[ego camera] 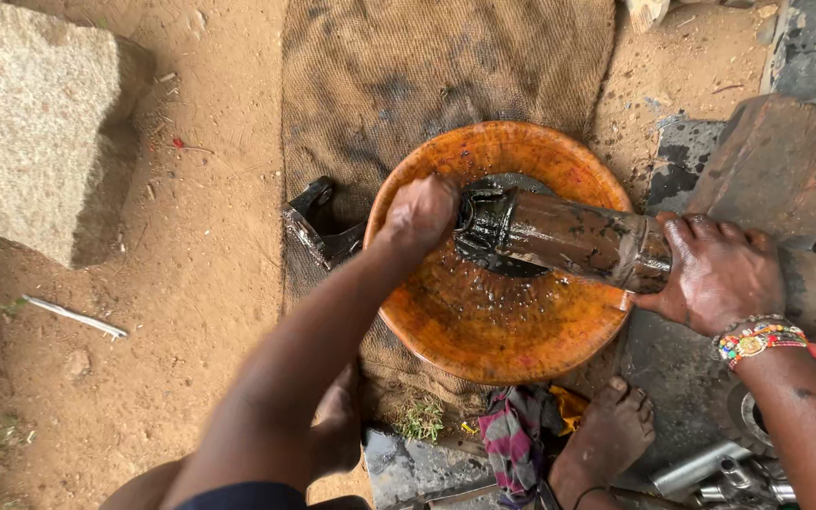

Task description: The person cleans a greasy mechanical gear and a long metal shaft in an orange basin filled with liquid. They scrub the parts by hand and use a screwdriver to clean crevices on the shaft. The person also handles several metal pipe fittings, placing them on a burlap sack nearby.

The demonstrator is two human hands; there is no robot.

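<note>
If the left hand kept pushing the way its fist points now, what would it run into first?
Most likely the oily open end of the metal tube: the left hand is fisted right at its mouth over the orange basin. Whether it already touches is hard to tell.

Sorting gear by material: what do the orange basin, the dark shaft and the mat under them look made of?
Orange basin: probably plastic, glossy, oil-spattered. Shaft, gripped by the right hand while the left hand works at its end: metal, greasy black coating, barer grey toward the right. Mat: coarse woven burlap, stained dark.
</note>
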